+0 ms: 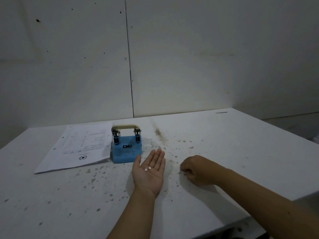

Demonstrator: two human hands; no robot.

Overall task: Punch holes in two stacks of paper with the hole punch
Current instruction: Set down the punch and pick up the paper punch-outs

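The left hand (148, 171) lies palm up on the desk (224, 152), fingers (158, 156) spread flat, so that it serves as a small tray for two white paper discs (148, 168) resting in the palm. The right hand (196, 169) rests knuckles-up just beside it, fingers curled toward the surface, seemingly pinching up another scrap; whether anything is held cannot be told. The hole punch (126, 147), with a blue base and cream lever, stands just beyond the left hand. Touching its left side lies the stack of printed paper (77, 147), holes visible along its far-left edge.
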